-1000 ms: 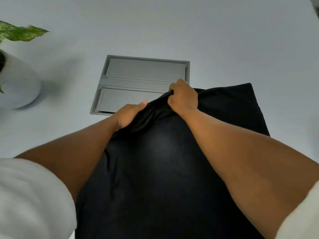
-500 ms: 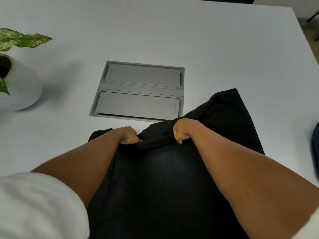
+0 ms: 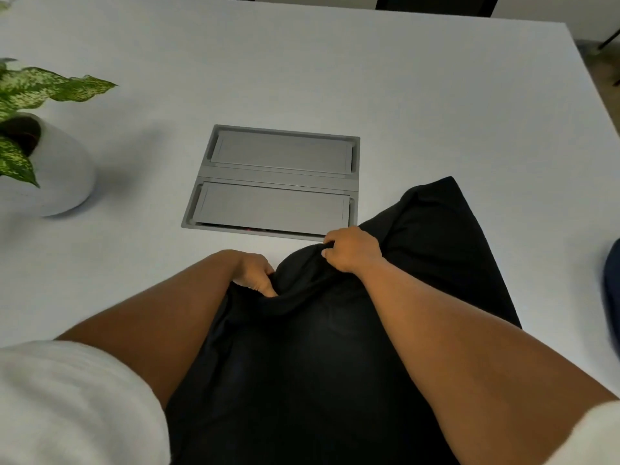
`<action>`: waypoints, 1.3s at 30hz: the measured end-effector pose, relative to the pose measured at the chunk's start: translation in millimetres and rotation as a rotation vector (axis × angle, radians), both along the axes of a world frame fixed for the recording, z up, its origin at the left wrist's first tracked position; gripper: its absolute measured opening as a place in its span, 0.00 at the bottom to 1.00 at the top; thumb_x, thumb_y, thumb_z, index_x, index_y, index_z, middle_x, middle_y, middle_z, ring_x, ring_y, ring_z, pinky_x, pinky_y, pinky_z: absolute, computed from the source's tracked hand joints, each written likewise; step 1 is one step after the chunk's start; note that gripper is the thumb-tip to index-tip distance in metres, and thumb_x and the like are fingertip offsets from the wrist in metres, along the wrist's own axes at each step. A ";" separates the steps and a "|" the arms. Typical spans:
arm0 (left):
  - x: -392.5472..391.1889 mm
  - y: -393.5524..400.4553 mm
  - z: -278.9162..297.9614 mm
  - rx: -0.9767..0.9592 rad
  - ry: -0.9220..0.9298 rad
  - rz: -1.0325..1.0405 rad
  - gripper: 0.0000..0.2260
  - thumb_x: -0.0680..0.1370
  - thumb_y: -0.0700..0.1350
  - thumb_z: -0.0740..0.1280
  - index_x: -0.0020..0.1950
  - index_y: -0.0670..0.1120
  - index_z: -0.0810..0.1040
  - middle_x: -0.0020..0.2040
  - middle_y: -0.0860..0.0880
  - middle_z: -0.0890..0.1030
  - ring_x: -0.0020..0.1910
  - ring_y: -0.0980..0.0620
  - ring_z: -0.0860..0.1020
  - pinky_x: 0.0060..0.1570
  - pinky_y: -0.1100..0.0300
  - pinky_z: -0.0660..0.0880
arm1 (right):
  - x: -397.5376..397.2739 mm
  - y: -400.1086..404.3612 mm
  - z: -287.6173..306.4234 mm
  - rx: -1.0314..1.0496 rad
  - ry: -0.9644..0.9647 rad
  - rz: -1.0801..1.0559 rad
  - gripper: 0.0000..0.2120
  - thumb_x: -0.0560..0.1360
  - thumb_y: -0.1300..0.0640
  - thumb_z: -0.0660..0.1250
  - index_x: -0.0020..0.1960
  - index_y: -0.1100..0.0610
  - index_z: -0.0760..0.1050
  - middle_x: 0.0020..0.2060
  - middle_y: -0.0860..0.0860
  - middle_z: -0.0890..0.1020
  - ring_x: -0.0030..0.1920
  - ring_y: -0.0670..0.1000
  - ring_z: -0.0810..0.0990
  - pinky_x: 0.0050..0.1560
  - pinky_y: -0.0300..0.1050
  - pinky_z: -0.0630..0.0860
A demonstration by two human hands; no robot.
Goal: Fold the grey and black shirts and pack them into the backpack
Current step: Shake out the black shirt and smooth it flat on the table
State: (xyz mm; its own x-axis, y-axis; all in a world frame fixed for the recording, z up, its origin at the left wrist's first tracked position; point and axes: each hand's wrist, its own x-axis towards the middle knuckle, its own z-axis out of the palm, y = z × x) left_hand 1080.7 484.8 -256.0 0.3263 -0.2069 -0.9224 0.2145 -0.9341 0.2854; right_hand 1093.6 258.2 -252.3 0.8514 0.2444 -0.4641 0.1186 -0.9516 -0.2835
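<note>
The black shirt [image 3: 335, 364] lies on the white table [image 3: 419, 105] in front of me, running from the lower edge of the view up to a far corner at the right. My left hand [image 3: 256, 275] grips a bunched fold of the shirt's far edge. My right hand [image 3: 352, 250] grips the same raised edge a little further right and higher. Part of the cloth lies under my forearms. No grey shirt shows. A dark blue object [image 3: 612, 290] at the right edge may be the backpack; I cannot tell.
A grey recessed cable hatch [image 3: 278, 179] with two lids sits in the table just beyond my hands. A white pot [image 3: 57, 182] with a green spotted plant [image 3: 40, 85] stands at the left. Dark chair backs [image 3: 432, 3] line the far table edge.
Both hands pulled the shirt's far edge toward me, off the hatch, which now shows whole. The right hand has since lifted slightly. The view tilted up, showing more table.
</note>
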 end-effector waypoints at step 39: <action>12.7 -43.3 53.4 -0.481 -0.339 0.431 0.16 0.69 0.33 0.74 0.56 0.39 0.81 0.50 0.41 0.85 0.49 0.42 0.84 0.54 0.48 0.82 | 18.5 10.3 27.7 0.467 -0.305 -0.485 0.24 0.76 0.36 0.64 0.63 0.52 0.71 0.59 0.49 0.74 0.56 0.51 0.77 0.53 0.46 0.75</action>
State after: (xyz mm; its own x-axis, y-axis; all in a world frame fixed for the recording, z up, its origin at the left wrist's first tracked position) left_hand 1093.4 441.6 -202.7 0.7216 -0.3522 -0.5960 0.3626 -0.5412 0.7587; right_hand 1112.1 268.5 -224.5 0.9886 -0.0778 -0.1289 -0.1460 -0.7052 -0.6938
